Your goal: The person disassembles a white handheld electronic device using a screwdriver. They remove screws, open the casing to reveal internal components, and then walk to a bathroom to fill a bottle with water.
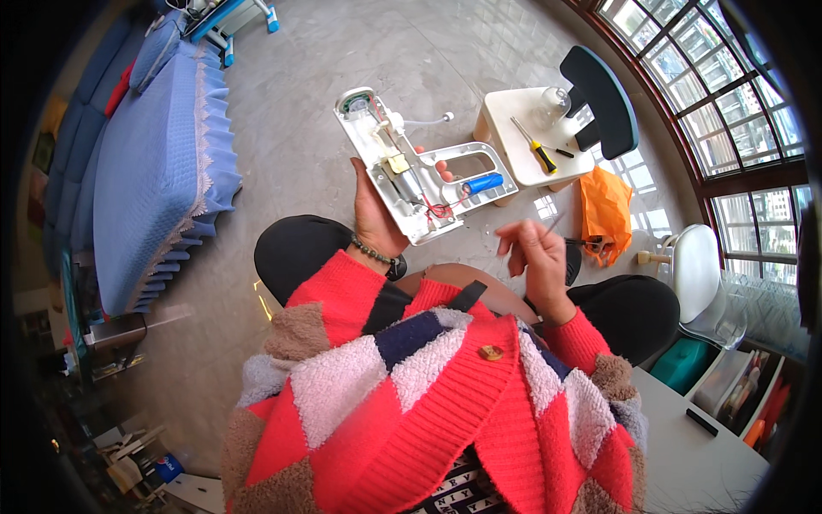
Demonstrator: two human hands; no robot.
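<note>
The opened white housing [373,152] is lying above the lap on the left hand [374,214], whose fingers are curling around underneath; tilting could be dislodging its blue battery [485,183], straining the red wires [438,210]. The right hand [539,261] is apparently pinching a thin rod [555,223], which could slip.

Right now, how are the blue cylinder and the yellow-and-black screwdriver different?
The blue cylinder is mostly blue; the yellow-and-black screwdriver has a two-coloured handle and a thin shaft. The cylinder looks shorter, the screwdriver longer. The cylinder sits in the open white casing, while the screwdriver lies on the cream seat. Both are long and narrow.
</note>
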